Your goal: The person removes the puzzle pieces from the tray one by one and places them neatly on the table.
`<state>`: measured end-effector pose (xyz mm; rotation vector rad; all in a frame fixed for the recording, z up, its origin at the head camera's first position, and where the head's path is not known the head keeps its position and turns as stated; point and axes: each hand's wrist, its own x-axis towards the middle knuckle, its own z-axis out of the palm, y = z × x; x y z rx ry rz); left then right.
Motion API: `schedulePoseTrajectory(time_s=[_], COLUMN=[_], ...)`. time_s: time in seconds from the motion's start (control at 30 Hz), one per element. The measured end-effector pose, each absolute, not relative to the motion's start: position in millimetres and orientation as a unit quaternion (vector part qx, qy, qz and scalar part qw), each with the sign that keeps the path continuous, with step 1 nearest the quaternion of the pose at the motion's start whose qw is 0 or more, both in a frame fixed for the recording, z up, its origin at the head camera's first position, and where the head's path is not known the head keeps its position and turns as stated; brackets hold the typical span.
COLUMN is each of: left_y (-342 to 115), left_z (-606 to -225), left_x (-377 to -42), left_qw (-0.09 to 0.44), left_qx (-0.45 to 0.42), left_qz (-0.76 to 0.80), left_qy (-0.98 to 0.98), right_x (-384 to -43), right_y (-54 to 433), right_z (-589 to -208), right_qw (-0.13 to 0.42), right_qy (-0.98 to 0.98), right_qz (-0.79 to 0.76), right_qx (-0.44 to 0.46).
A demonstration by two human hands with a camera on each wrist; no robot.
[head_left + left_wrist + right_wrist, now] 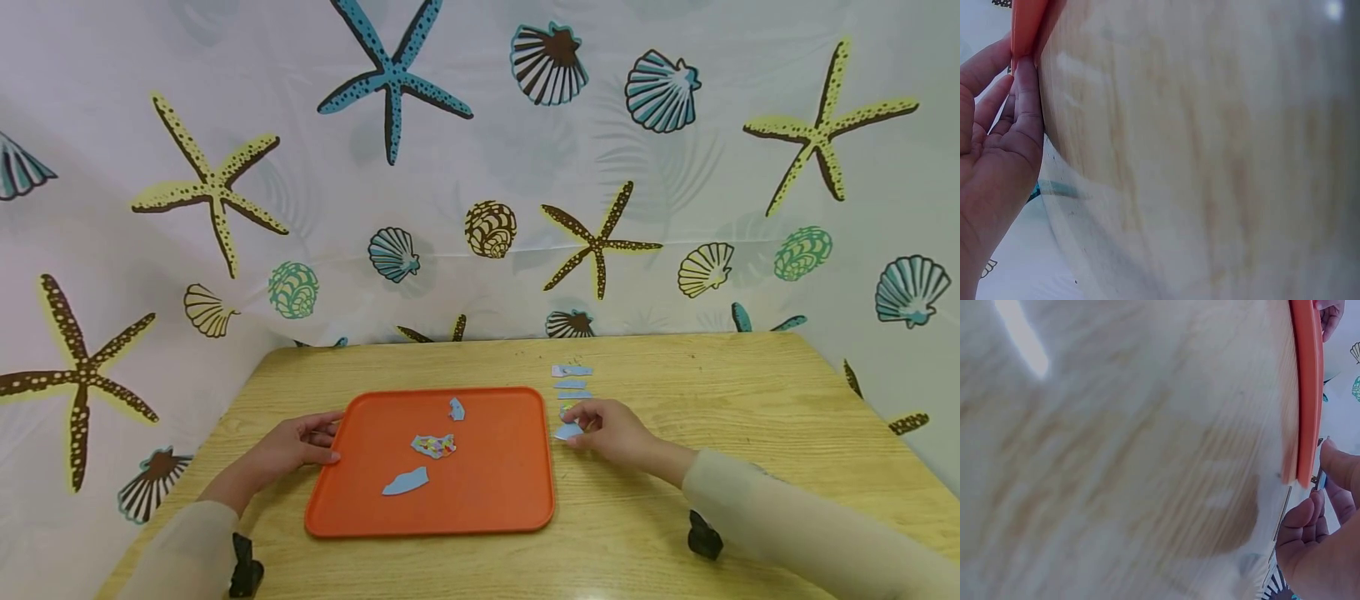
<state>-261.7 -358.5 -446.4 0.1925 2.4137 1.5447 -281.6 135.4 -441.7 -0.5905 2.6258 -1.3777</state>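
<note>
Nearest, a person's two pale sleeves reach in over a wooden surface, a small black object below each cuff. On the surface lies a flat orange tray. Inside it are three paper-like pieces, well apart: a plain light-blue piece nearest, a multicoloured piece in the middle and a small blue-grey piece farthest. The left hand is at the tray's left rim, its grip nearly closed, thumb and bent fingers holding the edge. Just beside the right rim, the right hand has its grip closed to a pinch on a pale-blue piece. Beyond that hand, a yellow-green piece and three narrow blue strips form a column. Behind everything hangs a white cloth printed with starfish and shells.
</note>
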Motion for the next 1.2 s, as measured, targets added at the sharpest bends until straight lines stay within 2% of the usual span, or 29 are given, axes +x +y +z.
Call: schedulePoseTrajectory(time_s=[0.5, 1.2], left_y=[-359, -358], left_z=[-449, -446], left_x=[-263, -262], left_qw=[0.138, 0.136], left_qx=[0.058, 0.054], left_qz=[0.53, 0.52], left_qy=[0.834, 0.841], right_x=[-291, -294], right_y=[145, 142], right_z=[-448, -449], right_qw=[0.076, 0.055], right_qy=[0.861, 0.883], right_qz=[-0.471, -0.437], right_qx=[-0.175, -0.164])
